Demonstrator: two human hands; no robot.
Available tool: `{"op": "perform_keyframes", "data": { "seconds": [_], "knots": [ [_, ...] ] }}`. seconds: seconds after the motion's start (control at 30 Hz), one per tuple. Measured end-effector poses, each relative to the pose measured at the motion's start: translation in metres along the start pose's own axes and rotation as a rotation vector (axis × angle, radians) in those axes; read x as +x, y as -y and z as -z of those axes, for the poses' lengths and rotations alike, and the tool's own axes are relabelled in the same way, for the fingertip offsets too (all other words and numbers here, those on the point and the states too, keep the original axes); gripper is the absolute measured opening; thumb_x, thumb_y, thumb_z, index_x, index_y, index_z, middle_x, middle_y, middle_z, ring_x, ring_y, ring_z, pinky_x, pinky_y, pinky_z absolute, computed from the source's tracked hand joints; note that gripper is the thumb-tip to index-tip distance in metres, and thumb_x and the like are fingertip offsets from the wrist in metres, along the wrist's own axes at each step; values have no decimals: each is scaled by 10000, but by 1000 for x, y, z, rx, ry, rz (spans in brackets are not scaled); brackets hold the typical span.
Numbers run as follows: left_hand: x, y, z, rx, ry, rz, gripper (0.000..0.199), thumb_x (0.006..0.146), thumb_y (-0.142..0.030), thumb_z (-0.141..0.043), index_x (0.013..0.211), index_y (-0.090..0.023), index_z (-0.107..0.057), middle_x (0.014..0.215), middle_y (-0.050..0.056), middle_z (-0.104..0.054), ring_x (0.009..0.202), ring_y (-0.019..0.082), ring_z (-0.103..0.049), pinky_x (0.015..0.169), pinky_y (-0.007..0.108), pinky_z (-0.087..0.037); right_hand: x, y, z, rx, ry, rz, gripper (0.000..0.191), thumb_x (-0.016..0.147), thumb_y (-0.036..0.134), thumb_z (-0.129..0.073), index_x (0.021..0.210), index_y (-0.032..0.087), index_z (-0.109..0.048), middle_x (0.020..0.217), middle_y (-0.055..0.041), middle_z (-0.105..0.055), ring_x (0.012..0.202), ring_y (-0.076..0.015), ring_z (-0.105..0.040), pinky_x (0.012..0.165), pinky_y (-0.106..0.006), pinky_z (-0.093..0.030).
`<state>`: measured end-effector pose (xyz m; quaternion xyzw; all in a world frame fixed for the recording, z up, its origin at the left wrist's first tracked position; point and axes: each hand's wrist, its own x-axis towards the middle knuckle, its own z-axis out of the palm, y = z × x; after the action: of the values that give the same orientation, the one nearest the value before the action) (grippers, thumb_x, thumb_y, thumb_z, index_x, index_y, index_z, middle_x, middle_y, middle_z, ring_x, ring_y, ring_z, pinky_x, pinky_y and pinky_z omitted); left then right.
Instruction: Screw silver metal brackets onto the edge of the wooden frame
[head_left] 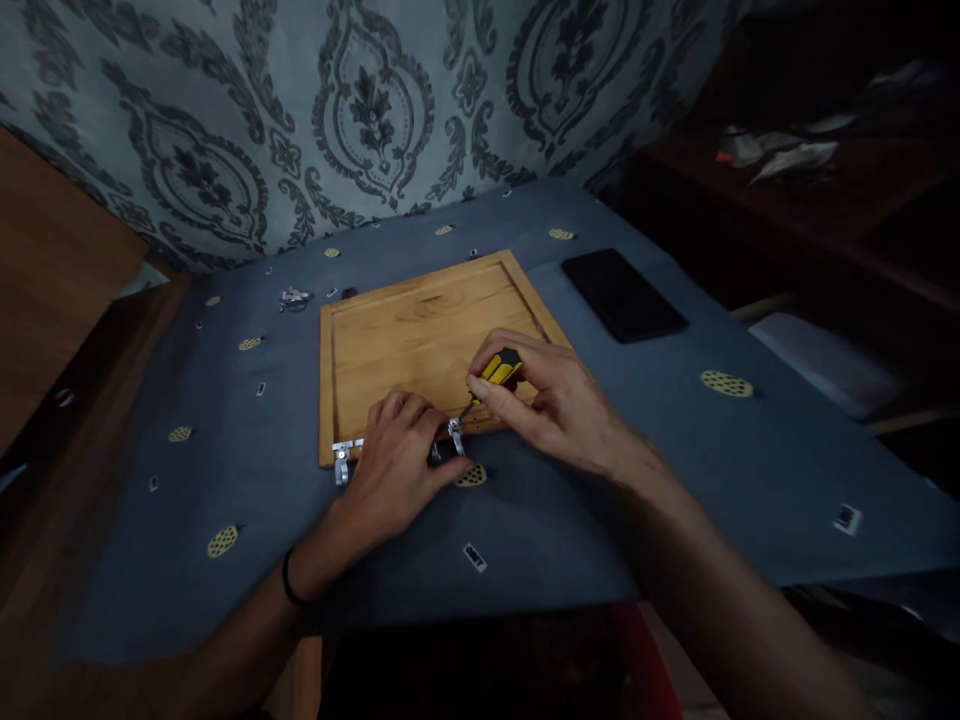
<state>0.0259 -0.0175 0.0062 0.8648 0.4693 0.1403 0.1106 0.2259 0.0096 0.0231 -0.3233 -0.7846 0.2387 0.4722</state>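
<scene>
A framed wooden cabinet door (405, 340) lies flat on the blue patterned tablecloth. Metal hinges sit along its near edge: one hinge (342, 462) at the left corner and another hinge (455, 432) between my hands. My right hand (555, 395) grips a short yellow-and-black screwdriver (501, 368), its shaft slanting down with the tip at the second hinge. With fingers curled over the near edge and the thumb in front, my left hand (397, 455) holds the door beside that hinge. A dark piece shows between its thumb and forefinger, too shaded to identify.
A black flat device, like a tablet (624, 293), lies right of the door. Loose metal hardware (294, 298) rests at the back left. Behind the table hangs patterned fabric or wallpaper (375, 110). Brown wooden furniture (56, 290) stands at the left, dark shelving (810, 190) at the right.
</scene>
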Motion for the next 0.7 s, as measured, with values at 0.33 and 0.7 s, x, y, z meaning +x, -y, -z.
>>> {"op": "perform_keyframes", "data": {
  "seconds": [0.33,0.7],
  "knots": [
    [0,2,-3,-21,24,17,358,801,-436,-802,994,-165,-671,1024,62,-650,1045,287,-540,898,438,-430,-5,5,-1,79,-133,-79,119,969,245,-593,858,205,-585,812,-9,-567,648,-134,-564,602,-306,-436],
    [-2,5,-5,-21,28,2,408,817,-458,-781,1045,-143,-656,1067,83,-656,1084,299,-546,917,449,-436,-8,6,-8,134,-96,-178,160,962,321,-621,845,215,-599,772,2,-567,553,-114,-553,495,-279,-450]
  ]
}}
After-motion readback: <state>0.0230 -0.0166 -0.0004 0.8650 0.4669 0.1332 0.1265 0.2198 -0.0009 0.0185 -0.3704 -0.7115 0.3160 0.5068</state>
